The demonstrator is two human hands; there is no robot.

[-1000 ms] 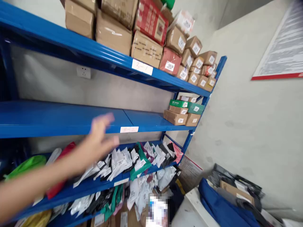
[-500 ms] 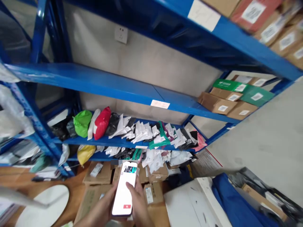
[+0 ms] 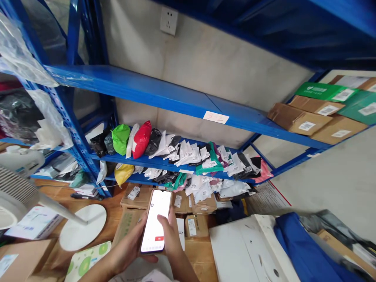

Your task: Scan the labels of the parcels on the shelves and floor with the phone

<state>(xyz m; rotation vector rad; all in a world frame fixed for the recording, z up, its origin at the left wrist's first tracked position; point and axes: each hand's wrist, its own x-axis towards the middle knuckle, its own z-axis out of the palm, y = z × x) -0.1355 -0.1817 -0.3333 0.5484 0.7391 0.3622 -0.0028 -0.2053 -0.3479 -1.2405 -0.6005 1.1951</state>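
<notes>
Both hands are on the phone — the left hand (image 3: 132, 244) wraps its left edge, and the right hand (image 3: 173, 237) grips the other side with its thumb bent in over the screen. Can't tell from here if that thumb is actually pressing the glass.

The phone (image 3: 155, 231) is a slim rounded rectangle, smooth and glossy, bright white screen with a little red block near the bottom. Its long axis runs away from the body, top end aimed at the shelves and tipped slightly right, screen facing up at its holder. So it sits right between the two palms, with fingertips peeking out under the lower end.

Just past it there are taped brown cardboard boxes (image 3: 197, 226) on a wood-look floor. Behind those, a blue metal rack (image 3: 173, 96) with crinkly plastic mailers (image 3: 188, 153) crammed in rows, plus a puffy red bag (image 3: 141, 139). Off left, a white fan with a flat round base (image 3: 84, 227); off right, rumpled blue fabric (image 3: 305, 243) — pretty creased stuff — beside a scuffed white surface (image 3: 237, 250).
</notes>
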